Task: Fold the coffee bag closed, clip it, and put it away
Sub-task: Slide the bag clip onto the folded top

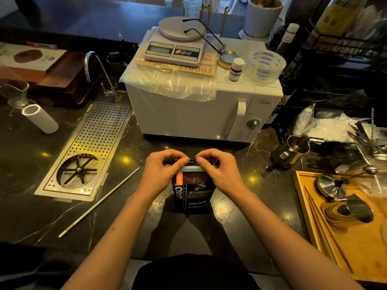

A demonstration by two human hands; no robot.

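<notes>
A dark brown coffee bag with white lettering and an orange label stands upright on the black marble counter, just in front of me. My left hand and my right hand both pinch its top edge, thumbs and forefingers almost meeting at the middle. A pale grey band, perhaps a clip or a fold, runs across the bag under my fingers. A long white stick lies loose on the counter to the left of the bag.
A white microwave with a kitchen scale, tape roll and small bottle stands right behind the bag. A perforated metal drain tray lies to the left. A steel pitcher and wooden tray with tools sit to the right.
</notes>
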